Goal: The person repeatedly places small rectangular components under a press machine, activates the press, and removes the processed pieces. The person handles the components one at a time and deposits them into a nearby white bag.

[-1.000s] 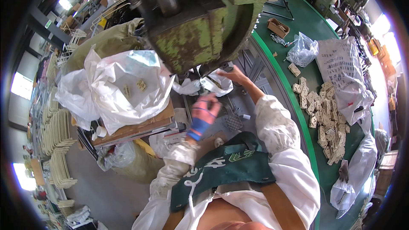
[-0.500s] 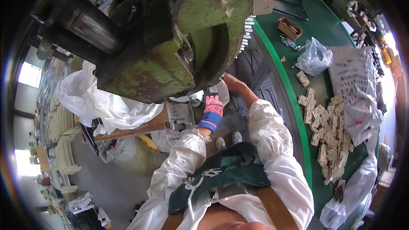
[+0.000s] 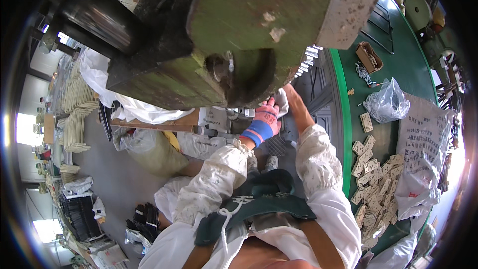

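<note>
Head view is showing a dark green apron (image 3: 259,199) nearest, with white sleeves reaching up from it. On the green table (image 3: 398,74) at right, flat pale metal pieces (image 3: 371,179) are lying in a loose heap, and beyond them a clear plastic bag (image 3: 386,103) and a small open box (image 3: 369,56) are sitting. The left hand (image 3: 266,119), in a pink glove, and the bare right hand (image 3: 294,100) are reaching under the big green press (image 3: 239,35), which is hiding the fingers; I cannot tell either grip. A white cloth (image 3: 282,100) is showing between the hands.

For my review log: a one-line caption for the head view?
Gloved left hand and right hand reach under green press.
</note>
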A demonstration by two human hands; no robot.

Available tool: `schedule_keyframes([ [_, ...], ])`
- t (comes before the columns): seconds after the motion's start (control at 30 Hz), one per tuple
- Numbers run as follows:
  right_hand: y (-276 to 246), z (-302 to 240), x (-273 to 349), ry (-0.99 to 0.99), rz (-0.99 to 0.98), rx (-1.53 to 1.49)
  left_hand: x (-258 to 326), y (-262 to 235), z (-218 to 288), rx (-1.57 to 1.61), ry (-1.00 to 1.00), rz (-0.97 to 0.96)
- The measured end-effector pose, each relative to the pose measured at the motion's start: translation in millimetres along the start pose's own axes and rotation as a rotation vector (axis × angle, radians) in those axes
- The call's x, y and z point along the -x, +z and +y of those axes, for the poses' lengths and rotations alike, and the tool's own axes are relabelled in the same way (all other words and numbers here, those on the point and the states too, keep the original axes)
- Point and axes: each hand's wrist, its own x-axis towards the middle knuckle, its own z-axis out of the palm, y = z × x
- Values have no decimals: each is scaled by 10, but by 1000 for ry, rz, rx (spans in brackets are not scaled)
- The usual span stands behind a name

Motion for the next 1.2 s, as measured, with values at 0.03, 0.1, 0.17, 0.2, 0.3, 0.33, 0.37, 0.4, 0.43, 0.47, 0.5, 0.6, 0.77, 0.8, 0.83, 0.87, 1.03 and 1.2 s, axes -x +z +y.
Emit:
schedule_keyframes([
  [0.03, -59, -16, -57, -24, -29, 117, 1, -3, -5, 56, -15, 46],
  [0.1, -130, -17, -77, -74, -82, 350, -65, -34, -32, 149, -38, 70],
  [0.17, -103, -199, -8, -1, -122, 396, -131, -48, -58, 144, -32, 29],
  [0.2, -43, -377, 47, 99, -126, 323, -141, -19, -68, 101, -22, 56],
  [0.3, 156, -757, 258, 305, -140, -57, -154, 22, -121, 133, 2, 53],
  [0.33, 217, -768, 280, 302, -107, -8, -128, -4, -110, 106, 9, 43],
  [0.37, 265, -790, 291, 298, -73, 45, -77, -35, -86, 78, 14, 33],
  [0.4, 349, -868, 355, 312, -41, 103, -25, -46, -83, 51, 20, 19],
  [0.43, 354, -802, 312, 226, -85, 224, 9, -14, -118, 78, 27, -32],
  [0.47, 362, -707, 260, 138, -130, 345, 17, 143, -178, -20, 0, 8],
  [0.5, 444, -593, 278, 55, -24, 323, 65, 135, -184, -96, -42, 32],
  [0.6, 491, 113, 66, 150, 381, 156, 184, 47, -185, -142, -126, -51],
  [0.77, 469, 188, -34, 82, 286, -433, 417, 278, -337, -229, 25, -70],
  [0.8, 438, 131, -31, 87, 267, -394, 418, 280, -345, -210, 30, -73],
  [0.83, 405, 52, -21, 136, 244, -366, 404, 259, -339, -200, 27, -88],
  [0.87, 367, -29, -7, 185, 220, -337, 404, 262, -329, -185, 40, -77],
  [1.03, 83, -180, -192, 410, 18, -95, 360, 305, -324, -183, 93, -32],
  [1.2, 28, 127, -123, 114, -146, 463, 357, 699, -434, -409, 120, -108],
])
